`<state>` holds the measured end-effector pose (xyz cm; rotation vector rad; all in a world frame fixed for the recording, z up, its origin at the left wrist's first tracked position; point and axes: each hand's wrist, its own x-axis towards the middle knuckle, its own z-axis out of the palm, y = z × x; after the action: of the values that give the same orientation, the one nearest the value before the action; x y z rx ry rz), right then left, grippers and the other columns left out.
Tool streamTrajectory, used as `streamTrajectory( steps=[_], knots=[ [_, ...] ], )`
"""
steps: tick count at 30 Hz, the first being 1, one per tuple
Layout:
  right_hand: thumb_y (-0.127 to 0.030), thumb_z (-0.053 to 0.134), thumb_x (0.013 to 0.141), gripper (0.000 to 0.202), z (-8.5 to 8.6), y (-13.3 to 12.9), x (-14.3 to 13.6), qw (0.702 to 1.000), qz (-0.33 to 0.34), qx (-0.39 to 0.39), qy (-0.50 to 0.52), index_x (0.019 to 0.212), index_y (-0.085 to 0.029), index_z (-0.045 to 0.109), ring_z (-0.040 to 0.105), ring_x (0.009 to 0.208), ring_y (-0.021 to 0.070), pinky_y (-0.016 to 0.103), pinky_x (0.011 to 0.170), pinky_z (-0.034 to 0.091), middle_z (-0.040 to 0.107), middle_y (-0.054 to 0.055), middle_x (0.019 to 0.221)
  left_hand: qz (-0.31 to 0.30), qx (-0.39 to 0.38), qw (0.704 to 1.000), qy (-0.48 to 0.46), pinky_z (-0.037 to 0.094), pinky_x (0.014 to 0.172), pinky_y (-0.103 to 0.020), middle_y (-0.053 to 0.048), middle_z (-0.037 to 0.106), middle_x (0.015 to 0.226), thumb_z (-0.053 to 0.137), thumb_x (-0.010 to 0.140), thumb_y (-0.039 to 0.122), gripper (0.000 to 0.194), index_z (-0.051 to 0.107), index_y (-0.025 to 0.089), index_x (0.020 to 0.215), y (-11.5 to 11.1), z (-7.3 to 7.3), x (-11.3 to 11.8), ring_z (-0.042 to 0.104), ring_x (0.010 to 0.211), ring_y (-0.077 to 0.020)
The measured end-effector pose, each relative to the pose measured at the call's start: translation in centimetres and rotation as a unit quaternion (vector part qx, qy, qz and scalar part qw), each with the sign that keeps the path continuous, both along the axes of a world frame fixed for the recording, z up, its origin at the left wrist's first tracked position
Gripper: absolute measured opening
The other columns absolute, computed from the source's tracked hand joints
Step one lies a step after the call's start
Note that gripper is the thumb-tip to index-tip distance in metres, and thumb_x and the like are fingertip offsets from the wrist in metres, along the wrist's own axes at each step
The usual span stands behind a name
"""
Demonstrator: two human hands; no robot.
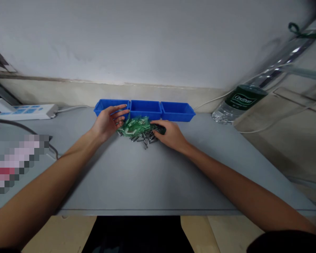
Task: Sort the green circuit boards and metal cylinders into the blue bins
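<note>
On the grey table is a heap of small green translucent pieces [134,126], perhaps little plastic packets. Small shiny metal parts [144,137] lie loose along its front and right side. My left hand [109,121] is at the heap's left edge, fingers spread and curved, with nothing visible in it. At the right end, my right hand [170,134] curls its thumb and fingers around some dark metal parts; their exact kind is too small to tell. Just behind the heap, three blue bins [145,106] stand side by side, their floors mostly hidden.
A white power strip [28,111] with a cable lies at the back left, near a blurred-out pinkish item [13,161]. A water bottle [238,102] leans at the right by a metal rack post [287,58]. The wall [158,45] closes off the back of the table [147,182].
</note>
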<state>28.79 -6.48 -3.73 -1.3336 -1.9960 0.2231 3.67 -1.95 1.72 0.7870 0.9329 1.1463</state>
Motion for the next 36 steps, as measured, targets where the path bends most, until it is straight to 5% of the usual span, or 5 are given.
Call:
streamTrajectory(
  steps=[5,11,18,26,36],
  knots=[
    [-0.018,0.063,0.089,0.035,-0.4,0.2,0.2,1.000,0.008,0.008,-0.018,0.121,-0.028,0.075,0.070,0.110,0.0280,0.050,0.100,0.054,0.077,0.004,0.120,-0.026,0.032,0.998,0.051,0.048,0.053,-0.023,-0.013,0.075,0.101,0.064,0.084,0.022,0.018,0.076,0.013,0.095,-0.3,-0.5,0.7,0.059,0.062,-0.0125],
    [-0.016,0.064,0.090,0.024,-0.6,0.5,0.5,1.000,0.003,0.023,-0.002,0.104,-0.027,0.081,0.072,0.101,0.0264,0.046,0.094,0.055,0.080,0.004,0.107,-0.054,0.030,0.993,0.103,0.046,0.056,-0.022,-0.013,0.075,0.103,0.066,0.084,0.026,0.022,0.077,0.012,0.097,-0.4,-1.1,1.1,0.060,0.067,-0.0126],
    [-0.014,0.066,0.087,0.019,0.6,0.0,0.0,0.989,-0.008,0.122,0.079,0.097,-0.023,0.080,0.070,0.096,0.0238,0.041,0.090,0.054,0.080,0.004,0.097,-0.080,0.097,0.979,0.163,0.049,0.063,-0.024,-0.012,0.075,0.104,0.069,0.081,0.034,0.029,0.077,0.014,0.100,-0.7,-1.4,1.0,0.064,0.075,-0.0153],
    [-0.029,0.071,0.090,0.012,1.0,0.4,0.2,0.974,0.002,0.137,0.178,0.099,-0.027,0.079,0.068,0.104,0.0235,0.040,0.085,0.057,0.072,0.007,0.109,-0.090,0.171,0.953,0.234,0.050,0.061,-0.026,-0.012,0.077,0.103,0.072,0.083,0.038,0.028,0.080,0.016,0.095,-1.4,-1.0,1.8,0.064,0.073,-0.0161],
    [-0.047,0.082,0.078,0.028,0.8,0.3,-0.9,0.931,0.049,-0.048,0.359,0.089,-0.022,0.075,0.073,0.085,0.0212,0.038,0.082,0.061,0.077,0.005,0.089,-0.177,0.273,0.902,0.284,0.050,0.058,-0.024,-0.006,0.074,0.079,0.086,0.074,0.036,0.038,0.080,0.015,0.105,-2.2,-1.1,1.9,0.063,0.064,-0.0132]
  ],
)
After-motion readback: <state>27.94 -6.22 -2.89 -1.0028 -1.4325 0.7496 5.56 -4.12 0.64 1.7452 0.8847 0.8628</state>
